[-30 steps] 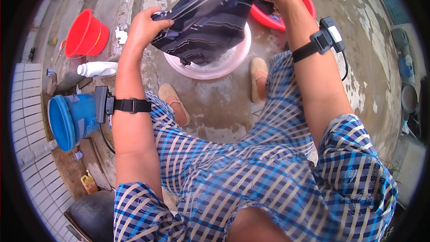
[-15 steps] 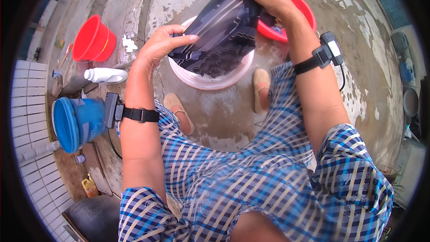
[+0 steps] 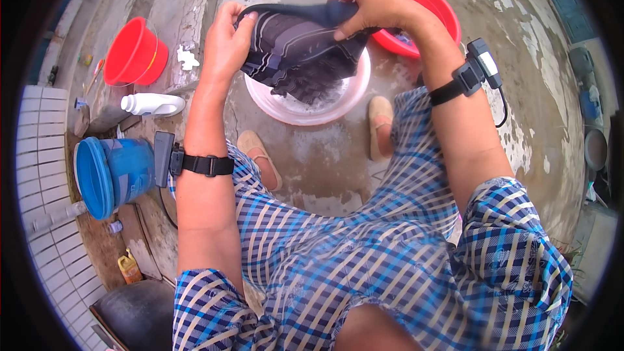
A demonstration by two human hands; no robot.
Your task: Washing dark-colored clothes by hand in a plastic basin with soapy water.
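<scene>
Between my hands a dark navy and grey striped garment (image 3: 299, 52) hangs over a pale round basin (image 3: 273, 107) with sudsy water. My left hand (image 3: 231, 42) pinches the cloth at its upper left edge, thumb on top. My right hand (image 3: 370, 10) is closed on the folded dark band at the upper right, thumb pressed on the fabric. The cloth's lower part is bunched and hides much of the basin's inside. A red basin (image 3: 445, 19) with things in it sits just behind my right hand, partly covered by it.
On the left are a red bucket (image 3: 133, 52), a white bottle (image 3: 156, 104), a blue bucket (image 3: 123, 172), a yellow jug (image 3: 129, 268), a dark rounded vessel (image 3: 140, 312) and a tiled edge (image 3: 42, 156). My feet (image 3: 257, 153) stand either side below the pale basin.
My left hand has moved up, now gripping the top edge. My right hand has come lower, and the cloth's dark band now lies more level, showing more of the red basin.
</scene>
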